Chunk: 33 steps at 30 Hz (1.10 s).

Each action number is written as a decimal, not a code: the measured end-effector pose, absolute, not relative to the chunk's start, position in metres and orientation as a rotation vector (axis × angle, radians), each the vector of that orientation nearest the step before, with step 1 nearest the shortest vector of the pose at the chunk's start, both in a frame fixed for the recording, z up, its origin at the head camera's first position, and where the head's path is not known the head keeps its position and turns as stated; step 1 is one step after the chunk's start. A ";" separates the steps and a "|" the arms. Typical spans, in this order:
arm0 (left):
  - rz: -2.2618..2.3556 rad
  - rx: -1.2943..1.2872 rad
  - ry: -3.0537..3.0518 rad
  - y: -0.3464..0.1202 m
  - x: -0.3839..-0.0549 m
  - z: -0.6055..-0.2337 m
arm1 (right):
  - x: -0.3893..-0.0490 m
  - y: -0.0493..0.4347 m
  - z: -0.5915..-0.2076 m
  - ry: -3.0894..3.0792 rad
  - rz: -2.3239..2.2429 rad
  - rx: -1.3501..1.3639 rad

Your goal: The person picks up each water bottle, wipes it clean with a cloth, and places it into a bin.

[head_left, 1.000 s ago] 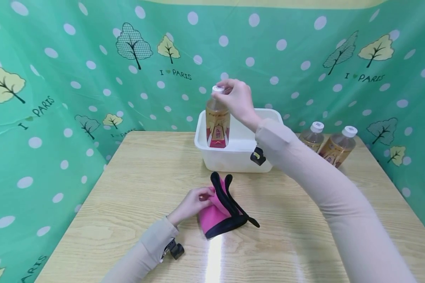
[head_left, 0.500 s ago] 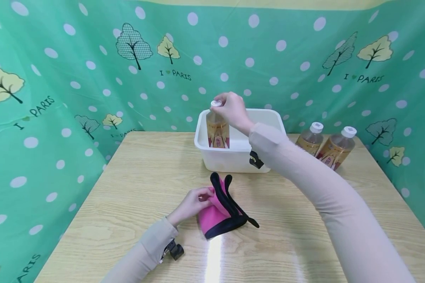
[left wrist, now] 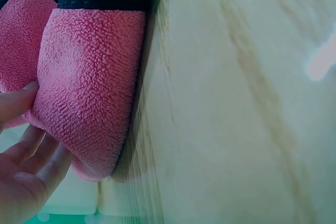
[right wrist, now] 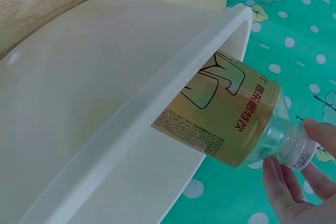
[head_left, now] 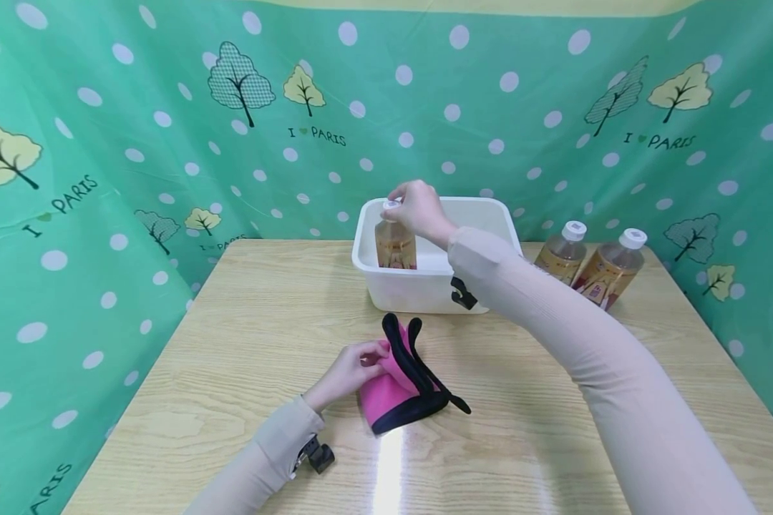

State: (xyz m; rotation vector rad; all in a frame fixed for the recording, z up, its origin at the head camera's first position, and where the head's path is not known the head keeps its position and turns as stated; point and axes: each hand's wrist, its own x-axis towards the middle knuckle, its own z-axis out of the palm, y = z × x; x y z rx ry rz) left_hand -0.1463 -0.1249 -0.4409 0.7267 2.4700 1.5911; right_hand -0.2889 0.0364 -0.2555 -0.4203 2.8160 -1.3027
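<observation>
My right hand [head_left: 420, 209] pinches the white cap of a drink bottle [head_left: 396, 247] with a gold label. The bottle stands upright, its lower part hidden behind the front wall of the white plastic basin [head_left: 419, 290]. From the right wrist view, thumb and fingers circle the cap [right wrist: 303, 153] and the label dips below the rim. My left hand [head_left: 351, 368] pinches a fold of a pink fleece piece with black trim [head_left: 389, 397], which lies on the table. In the left wrist view the thumb sits on the near side of the pink fleece [left wrist: 89, 87], fingers beneath.
Two more bottles with white caps, one nearer [head_left: 608, 268] and one behind it [head_left: 562, 254], stand on the wooden table [head_left: 245, 322] right of the basin, partly behind my right sleeve. A green dotted curtain [head_left: 167, 143] hangs along the back and sides.
My right hand has lowered the bottle into the basin, so less of its label shows above the rim. The left hand and the pink fleece piece have stayed in place.
</observation>
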 end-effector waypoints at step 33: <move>1.592 0.711 2.471 -0.123 -0.146 -0.440 | -0.285 0.026 -0.272 2.730 -1.107 -0.481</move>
